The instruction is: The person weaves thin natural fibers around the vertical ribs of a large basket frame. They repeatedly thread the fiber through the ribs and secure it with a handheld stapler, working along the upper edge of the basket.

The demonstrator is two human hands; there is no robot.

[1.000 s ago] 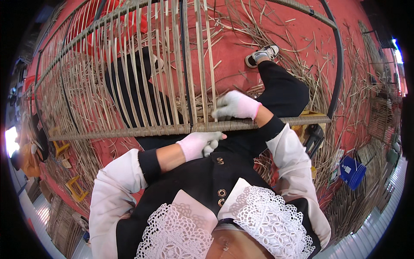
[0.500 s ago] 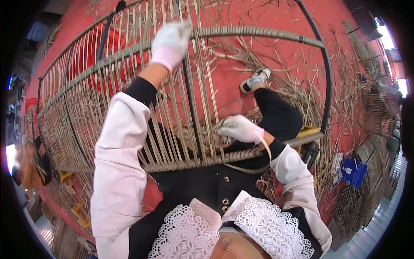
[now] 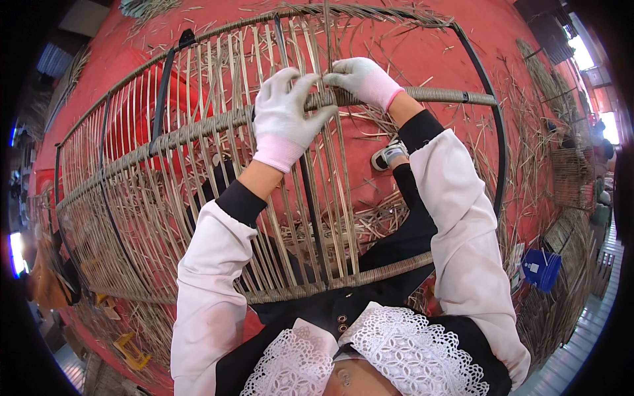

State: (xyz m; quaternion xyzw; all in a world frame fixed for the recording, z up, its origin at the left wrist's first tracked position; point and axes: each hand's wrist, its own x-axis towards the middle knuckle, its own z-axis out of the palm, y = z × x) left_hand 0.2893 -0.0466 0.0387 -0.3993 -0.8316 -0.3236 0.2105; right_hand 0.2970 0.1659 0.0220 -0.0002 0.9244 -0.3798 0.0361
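Hands: left hand (image 3: 285,115) has thumb and fingers spread at the wrapped middle rail (image 3: 218,125); nothing appears gripped, contact is unclear. Right hand (image 3: 363,79) pinches a strip (image 3: 327,33); the glove (image 3: 374,86) partly hides the hold, and the strip's upper end is cut off. Rack (image 3: 310,204): dark bars (image 3: 164,94), tan wrapped rails, close parallel strips; its lower rail (image 3: 396,267) lies against the lap (image 3: 399,242), above the red floor (image 3: 485,26).

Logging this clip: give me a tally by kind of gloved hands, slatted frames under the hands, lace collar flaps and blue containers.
Gloved hands (left hand, right hand): 2
Slatted frame under the hands: 1
Lace collar flaps: 2
Blue container: 1
Total: 6
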